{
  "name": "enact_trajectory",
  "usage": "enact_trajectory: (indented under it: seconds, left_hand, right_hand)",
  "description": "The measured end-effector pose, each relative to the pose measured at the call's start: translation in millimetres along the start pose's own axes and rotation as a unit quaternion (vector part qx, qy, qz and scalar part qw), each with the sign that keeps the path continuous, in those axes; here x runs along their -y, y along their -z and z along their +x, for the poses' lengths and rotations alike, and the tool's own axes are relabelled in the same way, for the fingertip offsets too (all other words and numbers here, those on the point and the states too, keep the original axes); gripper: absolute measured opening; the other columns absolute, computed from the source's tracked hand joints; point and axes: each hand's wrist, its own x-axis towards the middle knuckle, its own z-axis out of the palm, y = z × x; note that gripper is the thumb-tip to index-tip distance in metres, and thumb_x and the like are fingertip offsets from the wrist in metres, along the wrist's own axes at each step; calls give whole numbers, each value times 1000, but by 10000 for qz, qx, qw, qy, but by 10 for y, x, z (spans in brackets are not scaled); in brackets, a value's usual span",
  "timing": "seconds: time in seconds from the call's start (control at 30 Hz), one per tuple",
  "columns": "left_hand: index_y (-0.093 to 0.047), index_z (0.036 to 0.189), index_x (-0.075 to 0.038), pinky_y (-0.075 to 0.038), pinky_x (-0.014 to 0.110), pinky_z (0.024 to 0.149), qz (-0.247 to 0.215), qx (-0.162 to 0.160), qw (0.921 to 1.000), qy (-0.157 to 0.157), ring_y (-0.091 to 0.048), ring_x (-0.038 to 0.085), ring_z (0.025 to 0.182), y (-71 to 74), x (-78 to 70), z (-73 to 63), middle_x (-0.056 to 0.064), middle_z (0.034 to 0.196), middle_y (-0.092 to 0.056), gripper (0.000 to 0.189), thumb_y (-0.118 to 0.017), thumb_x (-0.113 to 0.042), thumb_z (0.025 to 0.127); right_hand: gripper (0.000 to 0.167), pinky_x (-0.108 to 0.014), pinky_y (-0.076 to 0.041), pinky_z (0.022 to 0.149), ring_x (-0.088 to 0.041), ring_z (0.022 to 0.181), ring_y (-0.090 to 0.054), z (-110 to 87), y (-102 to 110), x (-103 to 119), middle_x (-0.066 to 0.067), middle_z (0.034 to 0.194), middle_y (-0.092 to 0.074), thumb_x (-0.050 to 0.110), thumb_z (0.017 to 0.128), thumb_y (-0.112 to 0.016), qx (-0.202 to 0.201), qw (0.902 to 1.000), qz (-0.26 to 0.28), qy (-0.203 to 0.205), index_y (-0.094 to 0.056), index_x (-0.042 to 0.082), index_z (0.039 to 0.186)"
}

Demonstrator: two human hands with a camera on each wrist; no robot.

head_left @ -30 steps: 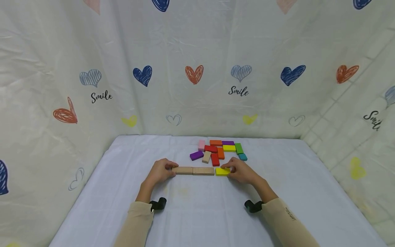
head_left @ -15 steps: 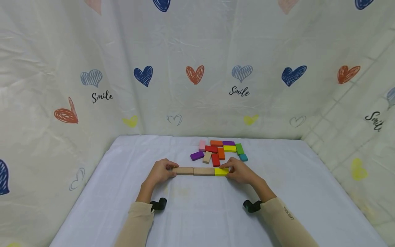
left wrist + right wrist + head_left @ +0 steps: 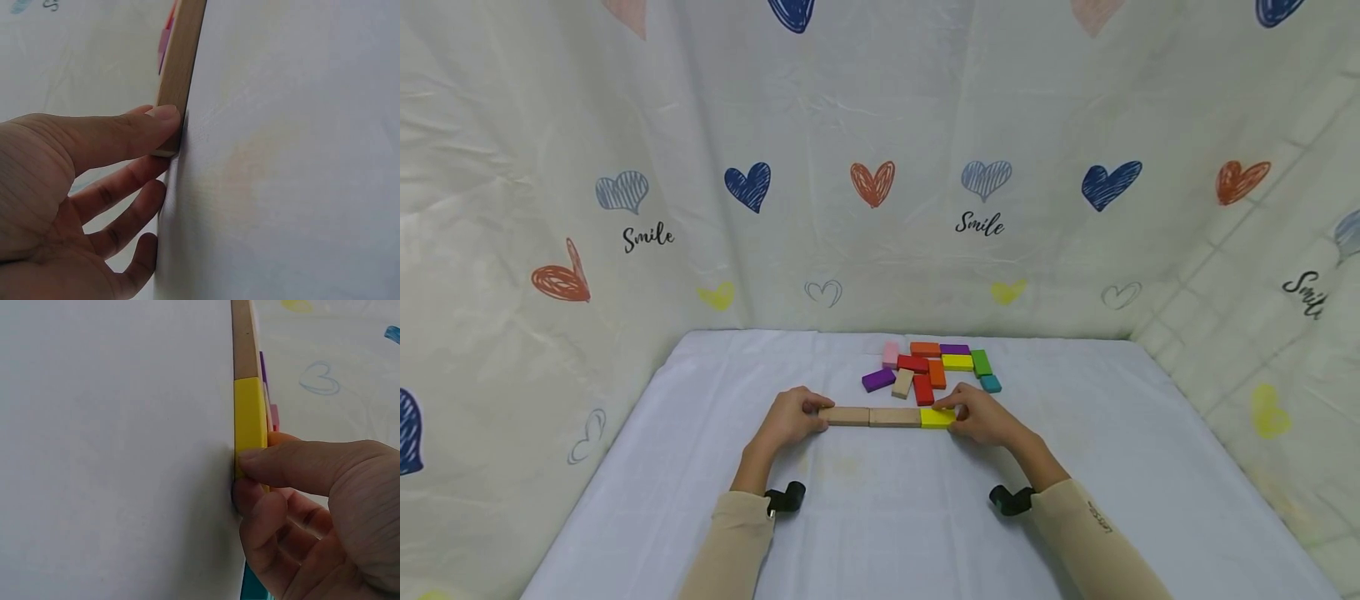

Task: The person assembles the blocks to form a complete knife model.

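Two plain wooden blocks lie end to end in a row, the left block and the middle block. A yellow block touches the row's right end. My left hand pinches the left end of the first wooden block between thumb and fingers, its other fingers loosely bent below. With thumb and fingers my right hand pinches the right part of the yellow block, whose near side also shows in the right wrist view.
Behind the row lies a loose group of coloured blocks, among them a purple block, a red block, a small wooden block, a green block and a teal block. A white cloth covers the table.
My right hand has moved slightly left with the yellow block, closing the small gap to the middle wooden block. The left hand has stayed in place.
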Motion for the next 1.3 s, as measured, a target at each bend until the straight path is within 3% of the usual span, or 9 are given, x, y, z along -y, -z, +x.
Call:
enact_trajectory:
  seconds: [0.3, 0.57, 0.67, 0.83, 1.03, 1.3]
  left_hand:
    - [-81, 110, -18, -46, 38, 84, -30, -6, 10000, -40, -55, 20, 94, 14, 3, -21, 2, 100, -69, 32, -85, -8, 80]
    - [-81, 110, -18, -46, 38, 85, -57, -1, 10000, -21, -55, 20, 94, 15, 22, -9, 2, 101, -68, 32, -85, -8, 80]
    - [-81, 111, -19, -47, 39, 86, -59, 5, 10000, 0, -55, 20, 95, 13, 26, -4, 1, 101, -68, 32, -85, -9, 81]
    - [-81, 110, -19, -47, 38, 85, -52, 9, 10000, -64, -56, 19, 94, 9, 31, -3, 1, 101, -68, 32, -85, -9, 80]
    - [-81, 110, -18, -45, 36, 82, -71, 8, 9999, -114, -55, 19, 93, -1, 53, 0, 2, 100, -68, 32, -86, -8, 80]
    - [-81, 109, -20, -45, 36, 83, -101, 4, 9999, -45, -55, 19, 93, -2, 39, 6, 1, 100, -68, 31, -86, -9, 80]
  right_hand:
    - [37, -28, -56, 73, -19, 86, -56, 2, 75, -65, -4, 110, -63, 15, 90, -79, -120, 9997, 186, -69, -72, 20, 126]
    - [36, -29, -50, 73, -28, 93, -55, 111, 367, -315, -13, 112, -66, 23, 97, -71, -1448, 9880, 444, -294, -67, 9, 130]
    - [42, -30, -50, 77, -30, 100, -55, 170, 432, -452, -16, 119, -63, 24, 98, -70, -1673, 9829, 560, -522, -62, 10, 136]
    - [60, -41, -53, 91, -37, 115, -54, 266, 459, -649, -21, 135, -53, 28, 96, -72, -1631, 9797, 842, -812, -50, 17, 151]
    - [73, -52, -51, 103, -42, 124, -51, 387, 427, -761, -25, 140, -51, 28, 96, -73, -1510, 9797, 920, -940, -39, 18, 158]
    - [73, -51, -49, 101, -38, 115, -51, 505, 363, -736, -27, 134, -55, 31, 94, -75, -1598, 9766, 712, -1249, -42, 14, 156]
